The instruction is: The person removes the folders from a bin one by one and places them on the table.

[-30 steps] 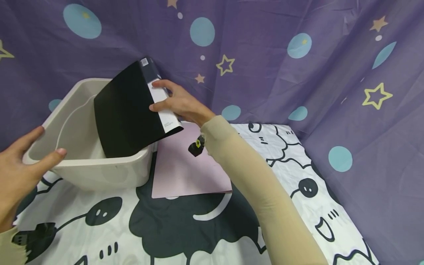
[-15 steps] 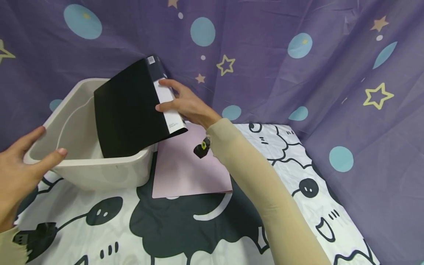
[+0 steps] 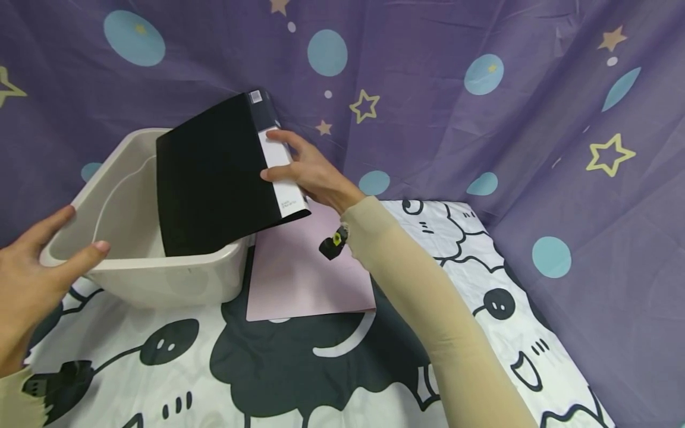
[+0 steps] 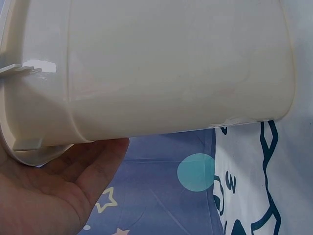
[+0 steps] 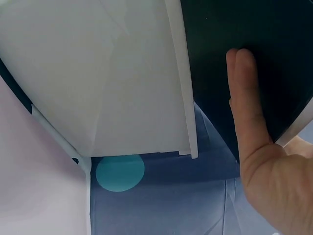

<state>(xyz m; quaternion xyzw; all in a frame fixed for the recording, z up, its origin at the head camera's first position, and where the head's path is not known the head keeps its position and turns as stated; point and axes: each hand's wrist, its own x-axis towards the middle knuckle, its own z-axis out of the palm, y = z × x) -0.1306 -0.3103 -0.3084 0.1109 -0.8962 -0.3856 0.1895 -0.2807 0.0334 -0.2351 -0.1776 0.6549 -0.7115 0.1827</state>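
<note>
A black file binder (image 3: 214, 178) with a white spine label stands tilted, its lower left part inside a pale plastic bin (image 3: 160, 276) and its spine beyond the bin's right rim. My right hand (image 3: 313, 172) grips the binder by its spine. In the right wrist view, straight fingers (image 5: 244, 93) of that hand lie flat along the dark cover. At the bin's left end my left hand (image 3: 45, 273) holds the rim, thumb over the near edge. The left wrist view shows the hand's fingers (image 4: 105, 166) under the rim, against the outer wall.
A pink folder (image 3: 305, 273) lies flat right of the bin, partly under the binder and the right forearm. The surface has a black-and-white sheep-print cloth (image 3: 299, 380). Behind and to the right hangs a purple curtain (image 3: 417, 131) with stars and blue ovals.
My right hand has shifted right, bringing the binder's spine farther past the bin's right rim. The left hand and the bin have stayed in place.
</note>
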